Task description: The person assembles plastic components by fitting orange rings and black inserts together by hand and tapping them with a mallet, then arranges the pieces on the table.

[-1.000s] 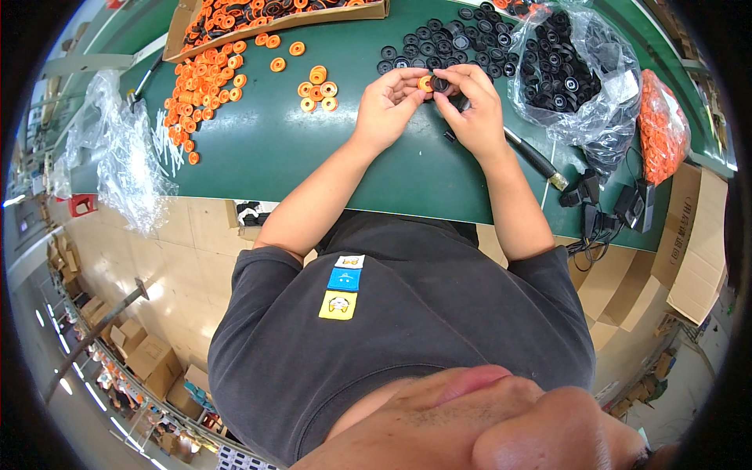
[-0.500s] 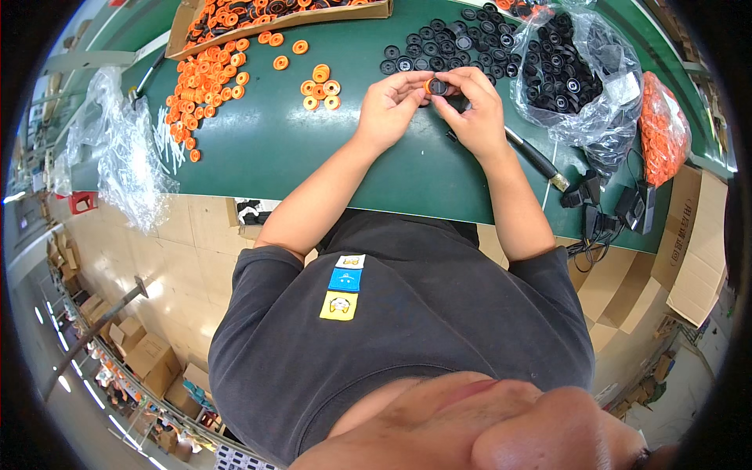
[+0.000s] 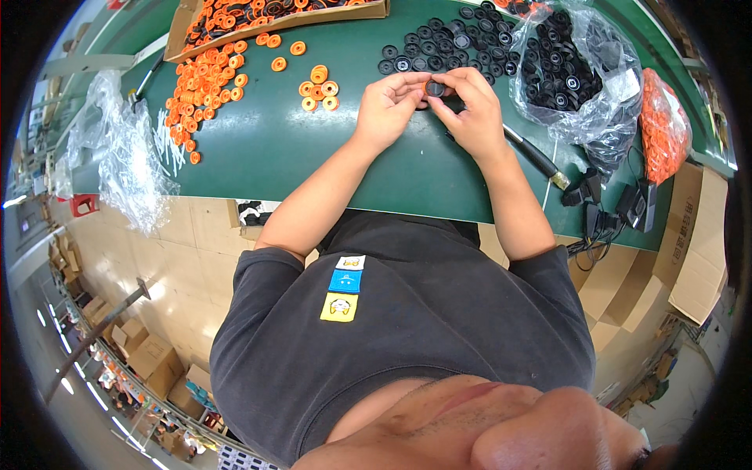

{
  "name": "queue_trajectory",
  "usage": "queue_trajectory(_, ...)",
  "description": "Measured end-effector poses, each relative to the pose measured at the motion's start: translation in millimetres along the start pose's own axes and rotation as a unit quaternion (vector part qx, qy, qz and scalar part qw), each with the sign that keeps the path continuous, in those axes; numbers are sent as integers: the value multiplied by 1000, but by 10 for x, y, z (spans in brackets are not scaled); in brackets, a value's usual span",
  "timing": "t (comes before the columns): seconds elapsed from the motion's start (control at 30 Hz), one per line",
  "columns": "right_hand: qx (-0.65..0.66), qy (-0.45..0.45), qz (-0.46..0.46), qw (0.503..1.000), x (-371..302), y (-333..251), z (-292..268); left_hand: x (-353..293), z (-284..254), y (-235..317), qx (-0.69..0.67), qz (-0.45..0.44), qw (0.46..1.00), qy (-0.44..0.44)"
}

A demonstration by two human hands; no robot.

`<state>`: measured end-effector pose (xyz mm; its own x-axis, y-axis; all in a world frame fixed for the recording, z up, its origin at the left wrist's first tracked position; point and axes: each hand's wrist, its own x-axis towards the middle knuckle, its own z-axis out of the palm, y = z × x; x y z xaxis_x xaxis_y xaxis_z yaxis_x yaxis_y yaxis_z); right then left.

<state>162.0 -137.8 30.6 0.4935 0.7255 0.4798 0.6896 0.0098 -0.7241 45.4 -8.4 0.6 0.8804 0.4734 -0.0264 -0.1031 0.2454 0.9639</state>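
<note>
Both hands meet over the green table [image 3: 329,157]: left hand [image 3: 389,106] and right hand [image 3: 468,110], each grip pinched shut on one small black ring with orange [image 3: 435,88] (held just above the loose black rings [image 3: 427,48]).

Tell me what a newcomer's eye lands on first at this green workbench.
First, the two hands meeting mid-table: the left hand and right hand pinch a small black ring with an orange part between the fingertips. Next, the bright spill of orange rings on the green table to the left, and the loose black rings just beyond the hands, beside a clear bag of black rings at right.
</note>
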Motion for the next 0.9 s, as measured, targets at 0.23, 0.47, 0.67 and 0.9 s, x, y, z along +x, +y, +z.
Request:
queue_trajectory(0.23,-15,4,-18,1000,-10,29,2,2,7,5,-8,-5,1000,3)
queue_trajectory(0.47,-8,2,-2,1000,-4,-20,4,14,4,-5,-13,-10,1000,-2)
queue_trajectory(0.67,-9,1,7,1000,-14,-28,18,20,-6,17,-10,-19,1000,-5)
queue_trajectory(0.9,-12,-16,5,1000,-5,-39,-8,26,-32,24,-16,-32,999,-10)
